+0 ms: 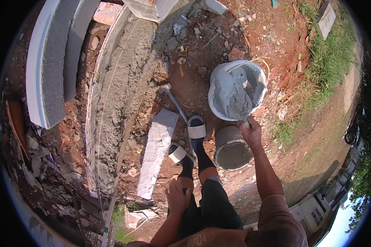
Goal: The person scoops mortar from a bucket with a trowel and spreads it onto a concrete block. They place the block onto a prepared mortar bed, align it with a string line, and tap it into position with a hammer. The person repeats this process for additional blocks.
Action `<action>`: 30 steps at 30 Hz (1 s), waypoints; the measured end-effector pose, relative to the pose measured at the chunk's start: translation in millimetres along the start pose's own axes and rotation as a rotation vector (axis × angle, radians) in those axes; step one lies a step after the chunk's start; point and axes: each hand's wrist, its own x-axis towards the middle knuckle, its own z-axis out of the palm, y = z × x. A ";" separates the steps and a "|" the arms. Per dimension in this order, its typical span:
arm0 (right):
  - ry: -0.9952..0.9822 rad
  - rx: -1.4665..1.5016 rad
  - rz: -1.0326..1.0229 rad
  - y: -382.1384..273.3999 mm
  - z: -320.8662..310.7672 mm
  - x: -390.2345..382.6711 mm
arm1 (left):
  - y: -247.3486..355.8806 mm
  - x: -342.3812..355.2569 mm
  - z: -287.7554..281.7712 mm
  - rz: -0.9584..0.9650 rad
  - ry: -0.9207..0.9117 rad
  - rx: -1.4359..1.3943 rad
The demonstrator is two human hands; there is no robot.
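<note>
The right hand (250, 131) has its fingers clenched around the handle of a trowel (240, 105), whose mortar-coated blade lies in the mouth of a white bucket (212, 99), over the near side of its rim. Grey mortar (225, 87) coats the bucket's interior and lies heaped toward its left side. The left hand (178, 196) rests at the left knee with fingers bent; whether they grasp anything cannot be determined. A grey container (228, 134), holding dark grey material, stands just below the bucket, near the right forearm. The person's feet, in dark socks and sandals (196, 131) with pale straps, are on reddish soil (202, 92) strewn with rubble. A hammer-like tool (175, 101) lies with its head away from the person and its handle reaching toward the sandals. A long pale block (158, 150) lies left of the feet. Further left runs a low wall (125, 78) with rough mortar along its top and a string (111, 80) stretched lengthwise above it; a pale block stands at its far end. Grass (327, 68) grows at the right.
</note>
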 end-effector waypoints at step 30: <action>-0.495 0.064 0.068 -231.2 70.0 89.3 | -8.2 -16.5 11.5 -0.167 0.033 -0.284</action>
